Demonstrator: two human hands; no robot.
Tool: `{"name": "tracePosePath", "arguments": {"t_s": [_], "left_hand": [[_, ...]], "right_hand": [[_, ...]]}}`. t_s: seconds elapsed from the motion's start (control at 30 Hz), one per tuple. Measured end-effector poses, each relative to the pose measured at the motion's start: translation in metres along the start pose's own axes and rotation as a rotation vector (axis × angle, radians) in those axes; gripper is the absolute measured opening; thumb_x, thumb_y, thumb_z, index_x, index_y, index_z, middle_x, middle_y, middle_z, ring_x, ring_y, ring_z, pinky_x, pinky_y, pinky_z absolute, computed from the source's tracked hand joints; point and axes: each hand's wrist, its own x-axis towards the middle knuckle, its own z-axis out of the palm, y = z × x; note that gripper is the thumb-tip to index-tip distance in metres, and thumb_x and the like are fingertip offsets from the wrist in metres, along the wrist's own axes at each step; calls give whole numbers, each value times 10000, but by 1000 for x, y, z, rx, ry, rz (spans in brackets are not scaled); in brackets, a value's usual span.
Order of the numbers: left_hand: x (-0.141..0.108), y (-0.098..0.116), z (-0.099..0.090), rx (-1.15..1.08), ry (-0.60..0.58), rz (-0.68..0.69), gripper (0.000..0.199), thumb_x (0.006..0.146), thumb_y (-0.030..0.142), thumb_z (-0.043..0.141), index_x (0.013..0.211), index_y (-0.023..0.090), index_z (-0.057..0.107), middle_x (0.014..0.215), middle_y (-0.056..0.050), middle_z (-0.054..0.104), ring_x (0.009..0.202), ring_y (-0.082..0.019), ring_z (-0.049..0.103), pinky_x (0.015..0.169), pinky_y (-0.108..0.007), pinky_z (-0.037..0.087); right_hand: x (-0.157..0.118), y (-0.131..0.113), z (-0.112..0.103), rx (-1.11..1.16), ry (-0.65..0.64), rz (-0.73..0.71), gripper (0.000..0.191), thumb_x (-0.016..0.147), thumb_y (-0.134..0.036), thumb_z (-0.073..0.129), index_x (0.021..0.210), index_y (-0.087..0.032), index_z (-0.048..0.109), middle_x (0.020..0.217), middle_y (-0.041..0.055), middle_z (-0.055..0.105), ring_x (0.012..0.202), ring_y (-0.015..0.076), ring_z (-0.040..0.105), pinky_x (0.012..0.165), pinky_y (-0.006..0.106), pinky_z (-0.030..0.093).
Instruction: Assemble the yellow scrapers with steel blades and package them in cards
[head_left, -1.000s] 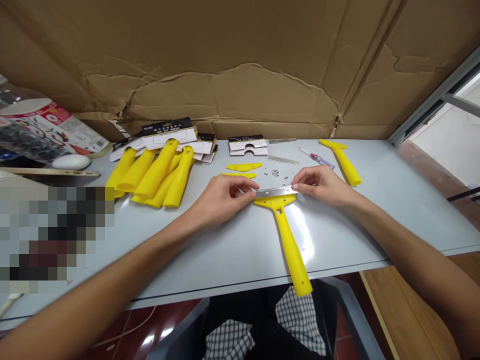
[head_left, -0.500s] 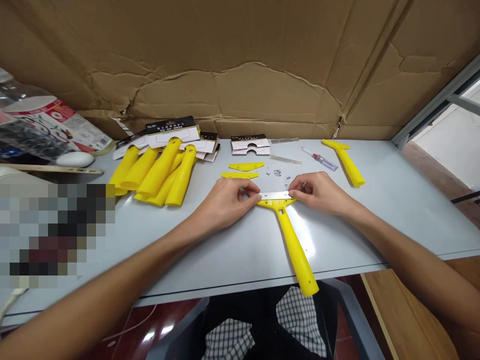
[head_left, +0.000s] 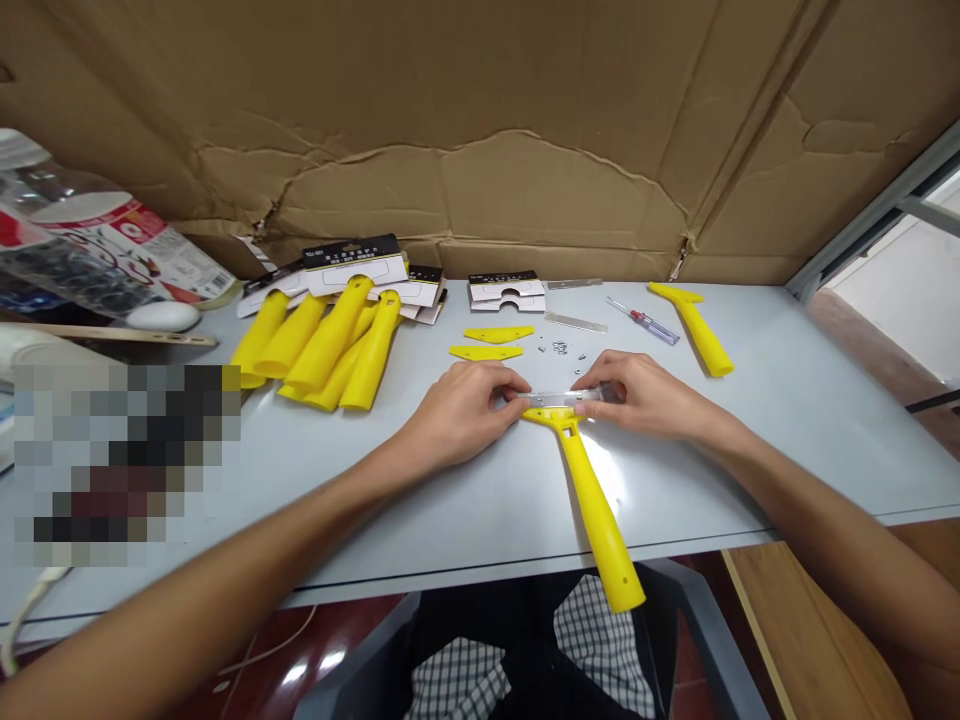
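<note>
While my left hand point(head_left: 457, 415) and right hand point(head_left: 645, 395) pinch the steel blade point(head_left: 559, 397) onto the yellow scraper point(head_left: 596, 515), a careless slip along its edge could cut me.

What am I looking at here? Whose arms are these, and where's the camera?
There's no machine here: these are a person's two bare arms, seen from a camera worn on their head, looking forward and down. All three pictures come from that one camera.

The left hand and right hand pinch the ends of a metal blade along the head of a yellow scraper, which lies on a pale grey table.

Farther along the table are a heap of yellow handles, white-and-black cards, two flat yellow pieces, small metal screws, a small screwdriver and a second scraper. Creased cardboard stands behind the table.
</note>
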Motion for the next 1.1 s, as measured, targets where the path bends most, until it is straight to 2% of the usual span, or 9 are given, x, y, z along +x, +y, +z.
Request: {"name": "tracePosePath", "arguments": {"t_s": [0.1, 0.23, 0.33, 0.43, 0.57, 0.73, 0.87, 1.0, 1.1], "left_hand": [[0, 0, 0, 0, -2, 2, 232, 971, 346, 655, 1061, 228, 834, 1071, -80, 844, 965, -282, 735, 822, -420, 520], [-1, 0, -2, 19, -6, 41, 286, 1009, 390, 618, 1090, 215, 828, 1100, -91, 827, 979, -281, 721, 854, -435, 512], [-3, 0, -5, 24, -58, 104, 380, 1003, 505, 652, 1184, 210, 809, 1159, -107, 797, 1004, -288, 709, 843, -431, 509], [-5, -2, -7, 46, -108, 149, 355, 976, 470, 707, 1228, 232, 785, 1209, -99, 767, 1053, -289, 698, 863, -422, 500], [-3, -5, -7, 64, -106, 120, 204, 974, 378, 708, 1095, 231, 782, 1078, -78, 768, 914, -252, 676, 787, -392, 472], [0, -4, -14, -23, -140, 50, 195, 917, 366, 736, 1036, 219, 783, 828, -39, 731, 730, -211, 632, 669, -346, 453], [1, -2, -22, -320, -179, -50, 192, 891, 335, 741, 1032, 204, 754, 821, -45, 774, 728, -207, 700, 651, -340, 527], [1, 4, -14, -738, -159, -132, 202, 883, 255, 770, 1073, 192, 752, 1066, -115, 832, 970, -250, 788, 876, -423, 650], [1, 9, -1, -1038, -53, -238, 224, 899, 167, 756, 1121, 161, 725, 1202, -147, 806, 1068, -254, 794, 1017, -458, 652]], "right_hand": [[-2, -2, -1, -4, -21, -3, 380, 929, -521, 777, 1185, -243, 812, 1170, 101, 737, 962, 262, 651, 798, 399, 475], [-4, -3, 0, -15, -28, 5, 301, 928, -477, 789, 1099, -230, 785, 1124, 100, 736, 943, 261, 645, 786, 403, 474], [-4, -4, 1, -28, -24, -11, 320, 948, -496, 772, 1128, -231, 788, 1108, 102, 738, 935, 261, 637, 785, 405, 468], [-4, -4, 1, -34, -24, -17, 339, 955, -494, 761, 1175, -238, 793, 1120, 100, 734, 938, 259, 642, 781, 396, 465], [-3, -2, 3, -37, -9, -31, 265, 973, -431, 721, 1144, -246, 804, 1107, 94, 741, 930, 254, 653, 784, 397, 464], [0, -2, 5, -24, 51, -66, 243, 1034, -349, 603, 988, -219, 803, 1017, 87, 751, 859, 221, 645, 759, 386, 446], [2, -5, 4, 91, 82, -60, 233, 1017, -347, 613, 930, -211, 780, 932, 73, 749, 773, 198, 610, 710, 374, 442], [3, -6, 4, 310, 160, -10, 280, 984, -441, 649, 873, -208, 758, 940, 74, 742, 788, 202, 614, 689, 365, 457], [4, -5, 3, 480, 186, 82, 361, 940, -543, 700, 869, -196, 766, 872, 60, 716, 672, 166, 544, 631, 356, 423]]}}
